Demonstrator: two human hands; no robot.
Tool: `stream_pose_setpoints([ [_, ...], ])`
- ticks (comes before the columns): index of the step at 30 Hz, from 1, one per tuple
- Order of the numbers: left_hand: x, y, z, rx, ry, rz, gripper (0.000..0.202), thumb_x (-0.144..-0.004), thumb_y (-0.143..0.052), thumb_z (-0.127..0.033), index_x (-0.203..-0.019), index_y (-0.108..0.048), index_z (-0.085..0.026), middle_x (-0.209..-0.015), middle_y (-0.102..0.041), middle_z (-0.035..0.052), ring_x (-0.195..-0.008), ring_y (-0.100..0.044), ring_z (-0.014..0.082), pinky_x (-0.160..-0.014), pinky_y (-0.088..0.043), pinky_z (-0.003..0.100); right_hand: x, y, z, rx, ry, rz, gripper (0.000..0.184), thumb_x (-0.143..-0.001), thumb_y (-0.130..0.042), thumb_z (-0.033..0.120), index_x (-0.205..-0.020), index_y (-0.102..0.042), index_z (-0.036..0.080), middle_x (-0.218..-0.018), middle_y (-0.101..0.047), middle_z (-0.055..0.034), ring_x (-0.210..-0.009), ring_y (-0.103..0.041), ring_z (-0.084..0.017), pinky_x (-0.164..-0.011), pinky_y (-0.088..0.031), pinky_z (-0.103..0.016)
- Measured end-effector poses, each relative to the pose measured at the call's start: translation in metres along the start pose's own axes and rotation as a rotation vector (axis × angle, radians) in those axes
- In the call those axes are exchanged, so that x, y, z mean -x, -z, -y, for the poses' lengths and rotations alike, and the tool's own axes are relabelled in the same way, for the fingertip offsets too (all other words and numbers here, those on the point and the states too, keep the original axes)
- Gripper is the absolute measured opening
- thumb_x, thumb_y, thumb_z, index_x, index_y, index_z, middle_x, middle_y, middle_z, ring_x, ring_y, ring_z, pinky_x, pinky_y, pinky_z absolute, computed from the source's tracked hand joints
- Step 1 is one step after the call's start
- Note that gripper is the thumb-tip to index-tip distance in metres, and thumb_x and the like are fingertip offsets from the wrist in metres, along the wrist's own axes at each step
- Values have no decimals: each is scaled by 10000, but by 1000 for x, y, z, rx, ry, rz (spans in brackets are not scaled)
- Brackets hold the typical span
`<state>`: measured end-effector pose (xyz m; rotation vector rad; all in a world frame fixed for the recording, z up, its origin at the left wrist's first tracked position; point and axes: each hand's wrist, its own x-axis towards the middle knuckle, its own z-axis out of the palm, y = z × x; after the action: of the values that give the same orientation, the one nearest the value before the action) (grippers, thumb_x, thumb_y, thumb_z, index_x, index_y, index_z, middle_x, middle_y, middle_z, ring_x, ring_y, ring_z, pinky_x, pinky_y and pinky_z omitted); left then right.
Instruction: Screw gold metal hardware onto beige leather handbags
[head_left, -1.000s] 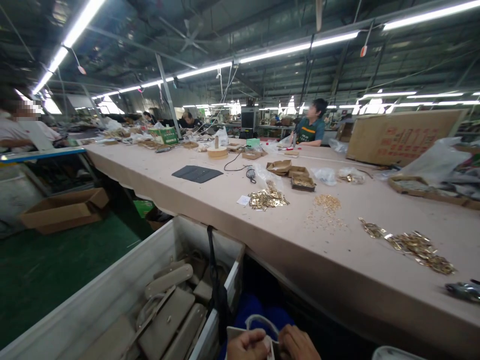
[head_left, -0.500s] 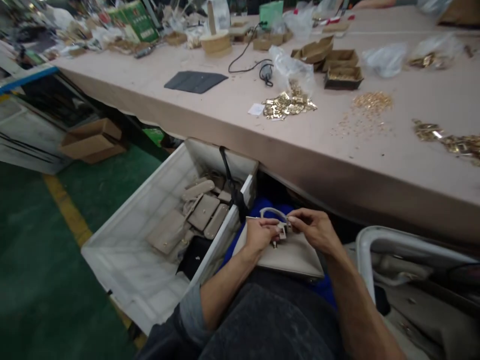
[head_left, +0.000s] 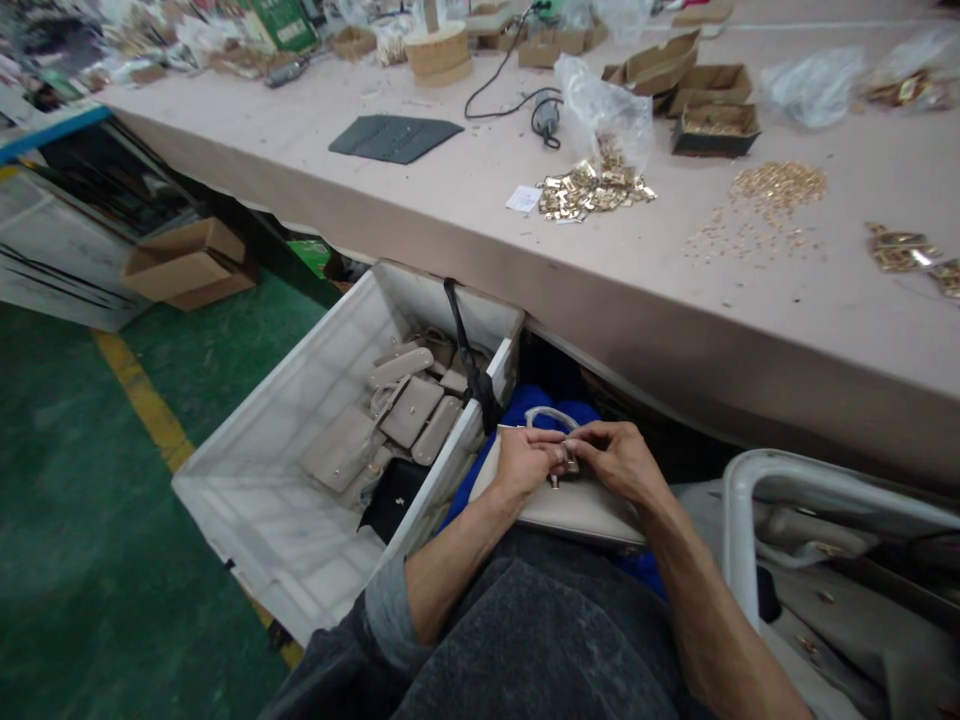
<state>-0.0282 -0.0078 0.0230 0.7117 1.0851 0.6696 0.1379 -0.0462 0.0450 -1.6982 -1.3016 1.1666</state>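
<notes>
A beige handbag (head_left: pixel 581 512) lies across my lap, its curved handle (head_left: pixel 553 413) standing up at the far side. My left hand (head_left: pixel 526 462) is closed in a pinch on a small metal fitting (head_left: pixel 570 462) at the middle of the bag, near the foot of the handle. From the other side my right hand (head_left: pixel 616 458) pinches at that same fitting, fingertips almost touching those of the left. The fingers cover most of the fitting. Just below it a small gold clasp piece (head_left: pixel 555 482) shows on the bag.
At my left stands a white bin (head_left: pixel 255 490) holding beige bag parts (head_left: pixel 412 410) and a black piece (head_left: pixel 394 497). Another white bin (head_left: pixel 739 520) with beige bags is at my right. The table (head_left: pixel 450 215) ahead bears piles of gold hardware (head_left: pixel 592 192) and small boxes (head_left: pixel 716 130).
My right hand has moved left from the handle's end to the fitting, so both hands' fingertips now meet there. The view has shifted slightly.
</notes>
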Motion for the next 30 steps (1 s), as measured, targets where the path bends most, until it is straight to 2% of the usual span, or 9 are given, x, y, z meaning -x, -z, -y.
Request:
stream_pose_setpoints([
  [13,1,2,-1,-59,-19,20,265,-676,-783,-31,-941,-798,-47,-715,-770,104,-568,-718,169,-554,-608,245,-1,-1,4,20,-30,18,265,-821,-713,414,-825,-805,165,-782,-759,-73,-708,-673,-222,-637,-475,-304],
  [17,-3,3,2,-97,-27,-10,251,-686,-845,-115,-924,-805,-48,-712,-771,119,-562,-725,188,-520,-603,252,-2,-2,-1,9,-59,-3,253,-793,-736,410,-819,-801,167,-766,-754,-72,-706,-669,-225,-633,-472,-305],
  [23,-3,0,3,-16,9,-35,404,-606,-979,-265,-885,-797,-36,-716,-765,141,-563,-728,208,-493,-596,263,-1,-6,-4,-27,-53,-35,219,-796,-725,386,-811,-784,176,-750,-743,-64,-696,-660,-224,-637,-473,-311],
  [26,-2,-2,1,3,5,-30,347,-587,-966,-206,-842,-797,-42,-678,-752,122,-531,-704,186,-483,-585,253,-1,-7,-6,20,-23,-49,206,-830,-685,365,-825,-792,189,-769,-746,-58,-733,-669,-231,-676,-480,-324],
  [30,-2,-4,-2,7,26,-62,254,-584,-901,-111,-805,-789,-54,-660,-745,112,-501,-686,175,-476,-577,254,4,-5,-7,91,75,-69,214,-874,-625,299,-928,-813,213,-894,-758,-62,-861,-691,-243,-802,-506,-354],
])
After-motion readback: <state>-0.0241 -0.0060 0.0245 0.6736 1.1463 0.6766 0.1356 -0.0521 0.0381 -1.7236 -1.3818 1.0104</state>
